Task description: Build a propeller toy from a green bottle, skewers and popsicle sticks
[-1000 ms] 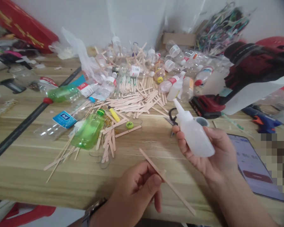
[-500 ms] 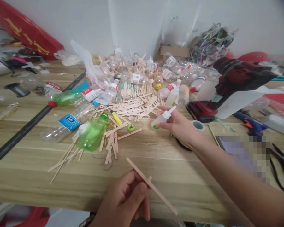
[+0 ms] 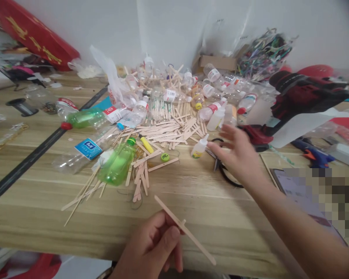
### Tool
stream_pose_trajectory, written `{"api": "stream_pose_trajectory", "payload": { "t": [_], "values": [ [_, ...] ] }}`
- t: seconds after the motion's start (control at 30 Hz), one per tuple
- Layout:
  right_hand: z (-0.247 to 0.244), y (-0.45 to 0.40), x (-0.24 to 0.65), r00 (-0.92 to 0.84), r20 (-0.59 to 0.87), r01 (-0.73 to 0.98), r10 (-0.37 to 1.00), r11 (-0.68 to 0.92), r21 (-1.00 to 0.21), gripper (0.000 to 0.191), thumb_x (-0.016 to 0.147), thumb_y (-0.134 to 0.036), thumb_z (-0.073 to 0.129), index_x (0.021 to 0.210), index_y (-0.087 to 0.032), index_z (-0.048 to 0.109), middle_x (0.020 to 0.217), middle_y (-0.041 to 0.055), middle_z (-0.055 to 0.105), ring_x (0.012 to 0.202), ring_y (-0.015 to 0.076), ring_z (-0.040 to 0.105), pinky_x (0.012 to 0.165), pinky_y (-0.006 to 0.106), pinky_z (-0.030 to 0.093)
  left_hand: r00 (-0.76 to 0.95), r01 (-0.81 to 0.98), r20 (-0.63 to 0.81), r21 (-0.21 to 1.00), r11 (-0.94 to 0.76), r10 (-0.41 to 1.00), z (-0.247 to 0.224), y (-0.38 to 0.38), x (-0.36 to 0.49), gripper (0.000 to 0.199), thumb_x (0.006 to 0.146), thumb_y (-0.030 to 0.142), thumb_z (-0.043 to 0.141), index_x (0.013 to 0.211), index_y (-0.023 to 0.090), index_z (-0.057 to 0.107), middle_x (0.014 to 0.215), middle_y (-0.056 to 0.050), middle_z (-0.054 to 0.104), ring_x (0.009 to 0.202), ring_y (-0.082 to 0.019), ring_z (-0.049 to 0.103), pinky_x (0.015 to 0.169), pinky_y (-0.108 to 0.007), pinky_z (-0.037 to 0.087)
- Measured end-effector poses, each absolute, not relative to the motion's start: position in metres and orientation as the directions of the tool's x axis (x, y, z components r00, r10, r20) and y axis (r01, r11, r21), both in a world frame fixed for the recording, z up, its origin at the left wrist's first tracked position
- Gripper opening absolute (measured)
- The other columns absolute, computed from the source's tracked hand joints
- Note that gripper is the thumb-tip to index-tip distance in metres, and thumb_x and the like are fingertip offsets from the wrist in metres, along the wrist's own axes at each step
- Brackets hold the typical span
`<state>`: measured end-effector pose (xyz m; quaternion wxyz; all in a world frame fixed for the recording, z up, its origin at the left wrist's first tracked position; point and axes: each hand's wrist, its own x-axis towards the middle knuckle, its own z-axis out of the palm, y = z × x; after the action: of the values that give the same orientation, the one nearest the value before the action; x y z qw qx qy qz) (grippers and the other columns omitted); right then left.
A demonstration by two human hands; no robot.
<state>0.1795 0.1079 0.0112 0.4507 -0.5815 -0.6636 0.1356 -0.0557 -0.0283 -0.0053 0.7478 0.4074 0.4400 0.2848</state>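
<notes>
My left hand [image 3: 159, 244] is closed at the table's front edge, pinching a wooden craft stick [image 3: 196, 242] between thumb and fingers. A short stick end pokes out across its middle. My right hand [image 3: 235, 151] is open, fingers spread and slightly blurred, just right of a small white glue bottle [image 3: 199, 148] that stands upright on the table with its nozzle up. Behind that bottle is a larger white squeeze bottle [image 3: 216, 117]. Black-handled scissors [image 3: 231, 179] lie partly hidden beneath my right hand. Loose craft sticks [image 3: 165, 131] are heaped beyond both hands.
A green bottle [image 3: 118, 162], a yellow marker [image 3: 146, 144] and a green cap [image 3: 164, 157] lie left of centre. Several clear plastic bottles [image 3: 212, 73] are piled behind. To the right are a red and black power drill [image 3: 291, 104], a glue gun [image 3: 314, 153] and a phone-like screen [image 3: 296, 197].
My right hand has let go of the small glue bottle, now upright on the table, and moved right with its fingers spread. My left hand still holds the craft stick.
</notes>
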Motion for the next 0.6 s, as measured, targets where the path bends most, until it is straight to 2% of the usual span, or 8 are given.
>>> {"api": "stream_pose_trajectory", "payload": {
  "t": [0.03,0.07,0.1,0.17,0.23,0.33,0.5,0.6],
  "values": [
    [0.016,0.1,0.177,0.095,0.571,0.72,0.816,0.34,-0.605,0.05,0.085,-0.037,0.065,0.127,-0.016,0.049,0.126,0.0194,0.053,0.109,0.0321,0.056,0.082,0.046,0.05,0.447,-0.07,-0.426,0.86,0.506,0.787,-0.005,-0.027,-0.057,0.052,0.081,0.068,0.052,0.087,0.017,0.057,0.052,0.004,0.054,0.045,-0.007,0.037,0.046,-0.02,0.027],
    [0.018,0.094,0.174,0.03,0.647,0.776,0.762,0.39,-0.495,0.038,0.089,-0.034,0.062,0.122,-0.017,0.053,0.12,0.0177,0.057,0.106,0.0308,0.056,0.082,0.045,0.049,0.446,-0.068,-0.426,0.861,0.505,0.787,-0.005,-0.026,-0.057,0.051,0.082,0.068,0.052,0.086,0.017,0.056,0.053,0.004,0.054,0.045,-0.007,0.036,0.046,-0.02,0.027],
    [0.02,0.089,0.168,-0.123,0.676,0.791,0.727,0.483,-0.376,0.025,0.091,-0.029,0.058,0.114,-0.019,0.058,0.109,0.0143,0.063,0.1,0.0287,0.058,0.081,0.043,0.048,0.444,-0.063,-0.427,0.862,0.503,0.787,-0.005,-0.026,-0.058,0.05,0.083,0.067,0.052,0.086,0.017,0.056,0.053,0.004,0.055,0.045,-0.007,0.036,0.046,-0.02,0.027],
    [0.017,0.089,0.154,-0.488,0.512,0.736,0.707,0.649,-0.194,0.013,0.094,-0.022,0.054,0.101,-0.02,0.064,0.093,0.0087,0.068,0.089,0.0243,0.061,0.077,0.037,0.047,0.449,-0.049,-0.431,0.863,0.503,0.783,-0.004,-0.025,-0.057,0.05,0.083,0.067,0.051,0.085,0.017,0.055,0.053,0.004,0.055,0.045,-0.007,0.037,0.046,-0.021,0.027],
    [0.009,0.097,0.137,-0.671,0.227,0.717,0.706,0.696,-0.046,0.016,0.094,-0.015,0.052,0.093,-0.018,0.067,0.088,0.0074,0.069,0.085,0.0221,0.061,0.073,0.033,0.044,0.455,-0.043,-0.435,0.861,0.508,0.777,-0.002,-0.025,-0.056,0.049,0.083,0.067,0.051,0.085,0.018,0.055,0.053,0.004,0.055,0.045,-0.007,0.037,0.047,-0.02,0.028],
    [-0.004,0.115,0.115,-0.713,0.112,0.698,0.692,0.716,0.016,0.015,0.088,-0.007,0.058,0.082,-0.015,0.069,0.083,0.0074,0.069,0.081,0.0219,0.061,0.069,0.032,0.04,0.447,-0.043,-0.438,0.86,0.508,0.78,0.002,-0.027,-0.054,0.048,0.083,0.066,0.052,0.085,0.018,0.055,0.054,0.004,0.056,0.046,-0.008,0.038,0.047,-0.02,0.028],
    [-0.013,0.13,0.098,-0.734,0.109,0.677,0.67,0.735,0.035,0.018,0.087,-0.004,0.054,0.079,-0.013,0.068,0.086,0.0121,0.069,0.084,0.0241,0.06,0.071,0.033,0.037,0.438,-0.057,-0.437,0.859,0.509,0.786,0.005,-0.028,-0.056,0.047,0.083,0.065,0.052,0.084,0.018,0.054,0.053,0.004,0.054,0.045,-0.007,0.037,0.046,-0.02,0.028],
    [-0.013,0.126,0.097,-0.72,0.139,0.687,0.68,0.726,0.004,0.019,0.088,-0.005,0.05,0.08,-0.013,0.066,0.087,0.0138,0.069,0.087,0.0258,0.06,0.073,0.035,0.037,0.452,-0.075,-0.418,0.862,0.501,0.788,0.004,-0.025,-0.057,0.046,0.084,0.063,0.052,0.085,0.017,0.054,0.052,0.005,0.054,0.043,-0.006,0.035,0.044,-0.019,0.026]
  ]
}}
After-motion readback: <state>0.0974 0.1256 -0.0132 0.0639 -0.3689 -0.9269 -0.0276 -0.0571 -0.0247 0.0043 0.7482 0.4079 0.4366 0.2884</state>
